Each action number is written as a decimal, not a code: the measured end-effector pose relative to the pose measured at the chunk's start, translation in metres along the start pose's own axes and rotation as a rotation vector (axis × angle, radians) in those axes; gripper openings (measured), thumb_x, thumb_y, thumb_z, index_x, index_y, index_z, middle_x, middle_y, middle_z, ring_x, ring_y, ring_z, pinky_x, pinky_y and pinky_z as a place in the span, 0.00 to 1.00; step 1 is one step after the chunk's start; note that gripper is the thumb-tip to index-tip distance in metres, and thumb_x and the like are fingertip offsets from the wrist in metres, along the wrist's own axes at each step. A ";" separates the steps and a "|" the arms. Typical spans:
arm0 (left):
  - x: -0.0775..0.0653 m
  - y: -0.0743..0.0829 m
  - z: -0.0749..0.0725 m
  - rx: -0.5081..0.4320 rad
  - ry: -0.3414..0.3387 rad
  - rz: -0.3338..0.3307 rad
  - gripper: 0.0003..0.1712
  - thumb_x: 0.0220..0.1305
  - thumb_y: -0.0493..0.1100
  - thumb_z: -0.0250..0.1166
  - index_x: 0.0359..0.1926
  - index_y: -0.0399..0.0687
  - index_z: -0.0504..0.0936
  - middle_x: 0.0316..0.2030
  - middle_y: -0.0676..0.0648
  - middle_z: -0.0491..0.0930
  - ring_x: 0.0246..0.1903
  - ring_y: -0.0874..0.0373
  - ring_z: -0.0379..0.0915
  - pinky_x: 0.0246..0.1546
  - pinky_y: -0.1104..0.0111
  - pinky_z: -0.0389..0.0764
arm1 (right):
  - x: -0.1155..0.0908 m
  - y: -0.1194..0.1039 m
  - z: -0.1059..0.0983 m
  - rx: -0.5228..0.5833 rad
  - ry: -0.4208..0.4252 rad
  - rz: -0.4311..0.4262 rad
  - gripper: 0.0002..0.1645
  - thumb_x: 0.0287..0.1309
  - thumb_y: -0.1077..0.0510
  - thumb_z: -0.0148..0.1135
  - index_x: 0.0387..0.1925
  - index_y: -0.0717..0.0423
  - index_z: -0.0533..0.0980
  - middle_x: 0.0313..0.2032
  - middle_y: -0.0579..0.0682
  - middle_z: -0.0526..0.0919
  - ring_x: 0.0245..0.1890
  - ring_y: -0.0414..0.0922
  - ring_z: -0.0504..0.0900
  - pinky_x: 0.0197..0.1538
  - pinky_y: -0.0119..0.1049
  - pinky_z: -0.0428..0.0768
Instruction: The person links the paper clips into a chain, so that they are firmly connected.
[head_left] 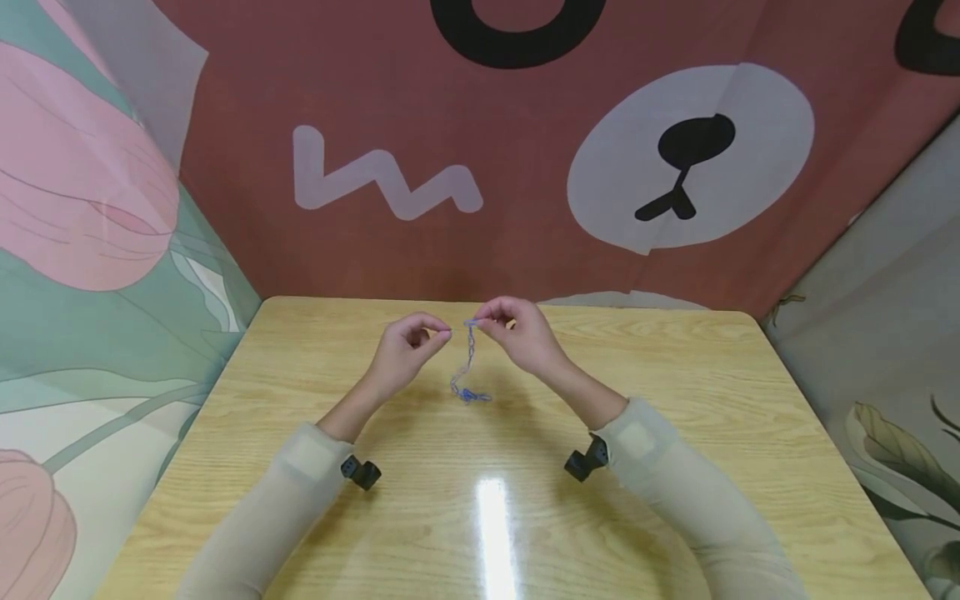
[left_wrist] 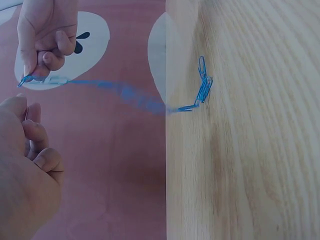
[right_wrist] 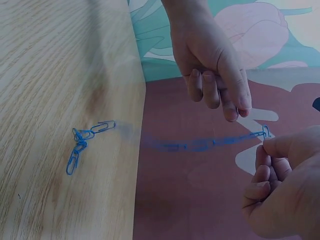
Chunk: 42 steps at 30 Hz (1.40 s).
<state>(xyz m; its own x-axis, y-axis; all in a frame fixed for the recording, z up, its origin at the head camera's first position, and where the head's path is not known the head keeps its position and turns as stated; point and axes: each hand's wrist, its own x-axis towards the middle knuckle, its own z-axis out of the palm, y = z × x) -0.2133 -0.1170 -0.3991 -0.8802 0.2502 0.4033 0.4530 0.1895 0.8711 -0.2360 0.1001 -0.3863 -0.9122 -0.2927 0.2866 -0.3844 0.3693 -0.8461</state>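
A chain of linked blue paper clips (head_left: 470, 346) hangs from my right hand (head_left: 521, 333), its lower part bunched on the table. Thumb and forefinger of that hand pinch the chain's top end, where a clip (right_wrist: 266, 131) pokes out above the fingertips. My left hand (head_left: 405, 350) is held a short way to the left, thumb and forefinger tips brought together and the other fingers curled, with nothing visible between them. In the right wrist view the hanging stretch is blurred, while the bunched clips (right_wrist: 80, 142) on the wood look sharp.
The light wooden table (head_left: 300, 350) has its far edge against a reddish-brown cloth (head_left: 360, 258) printed with a cartoon face. Flower-patterned cloths stand at the left (head_left: 90, 192) and right (head_left: 885, 333). A bright light reflection lies on the tabletop near the front.
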 end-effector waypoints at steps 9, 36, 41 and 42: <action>0.003 0.000 0.002 -0.026 -0.002 0.011 0.06 0.68 0.29 0.66 0.43 0.29 0.83 0.23 0.41 0.75 0.16 0.66 0.59 0.18 0.75 0.59 | 0.001 0.000 0.000 0.011 -0.009 -0.015 0.03 0.66 0.63 0.67 0.37 0.60 0.83 0.29 0.51 0.83 0.29 0.45 0.74 0.32 0.33 0.71; 0.015 0.005 0.010 -0.029 -0.022 0.026 0.04 0.69 0.30 0.65 0.40 0.29 0.84 0.26 0.37 0.77 0.18 0.65 0.60 0.20 0.74 0.61 | -0.001 -0.007 0.001 0.029 -0.015 -0.012 0.05 0.66 0.61 0.68 0.38 0.61 0.84 0.32 0.52 0.84 0.31 0.46 0.75 0.33 0.33 0.72; 0.016 0.008 0.009 -0.021 -0.016 0.040 0.04 0.68 0.30 0.65 0.39 0.28 0.83 0.25 0.40 0.77 0.19 0.64 0.61 0.20 0.74 0.62 | -0.001 -0.008 -0.001 0.039 -0.017 -0.008 0.04 0.65 0.60 0.69 0.39 0.58 0.84 0.32 0.51 0.84 0.33 0.46 0.76 0.35 0.36 0.74; 0.016 0.010 0.009 -0.022 -0.015 0.047 0.04 0.68 0.30 0.66 0.39 0.28 0.83 0.26 0.42 0.77 0.19 0.65 0.61 0.20 0.75 0.62 | -0.001 -0.007 -0.002 0.043 -0.017 -0.010 0.04 0.65 0.60 0.69 0.39 0.58 0.84 0.32 0.51 0.84 0.33 0.47 0.76 0.36 0.37 0.75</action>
<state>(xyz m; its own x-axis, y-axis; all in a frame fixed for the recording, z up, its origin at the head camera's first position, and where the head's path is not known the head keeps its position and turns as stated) -0.2219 -0.1024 -0.3862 -0.8555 0.2731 0.4400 0.4907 0.1559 0.8572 -0.2321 0.0992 -0.3798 -0.9058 -0.3111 0.2875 -0.3863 0.3281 -0.8620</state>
